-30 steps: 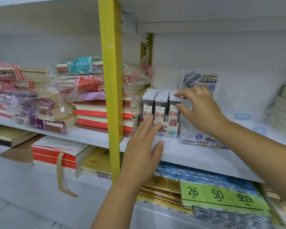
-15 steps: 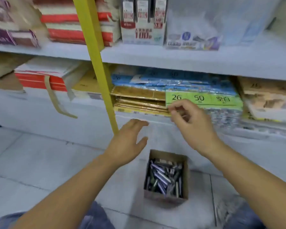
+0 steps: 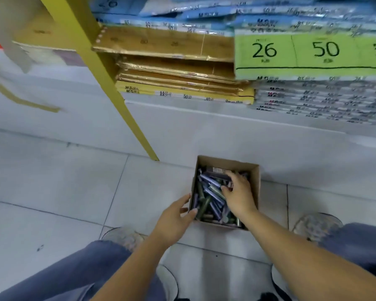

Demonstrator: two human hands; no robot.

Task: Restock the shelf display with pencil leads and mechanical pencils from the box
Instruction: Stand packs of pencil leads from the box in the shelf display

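The box (image 3: 255, 187) is small, of brown cardboard and open at the top. It stands upright on the floor (image 3: 52, 181), just in front of the shelf base (image 3: 226, 135) and near the foot of the yellow post (image 3: 139, 137). Inside lies a loose jumble of packs (image 3: 213, 193): slim, tube-like ones in purple, blue and dull green, crossing over one another at all angles. A darker flat pack (image 3: 217, 171) with a pale label lies at the far side. The right hand (image 3: 240, 194) covers the pile's right part, and the left hand (image 3: 172, 220) touches the box's near left wall.
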